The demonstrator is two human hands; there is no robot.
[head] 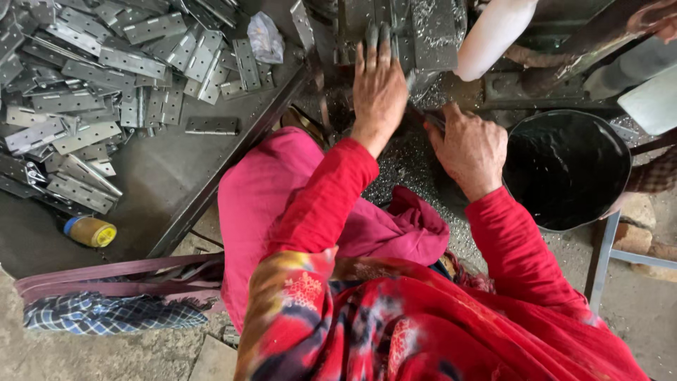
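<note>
My left hand (379, 88) lies flat, fingers stretched forward, on a grey metal hinge plate (435, 32) on the machine bed, which is strewn with metal shavings (409, 159). My right hand (471, 147) is curled beside it, closed around a thin dark metal piece (431, 120) whose end sticks out toward the left hand. Both arms wear red sleeves. A white handle (493, 32) of the machine slants just above the right hand.
A grey metal tray (169, 176) on the left holds several hinge plates (99, 70), a crumpled plastic bag (266, 37) and a small yellow bottle (90, 231). A black bucket (568, 169) of dark liquid stands at the right. Checked cloth (106, 314) lies at lower left.
</note>
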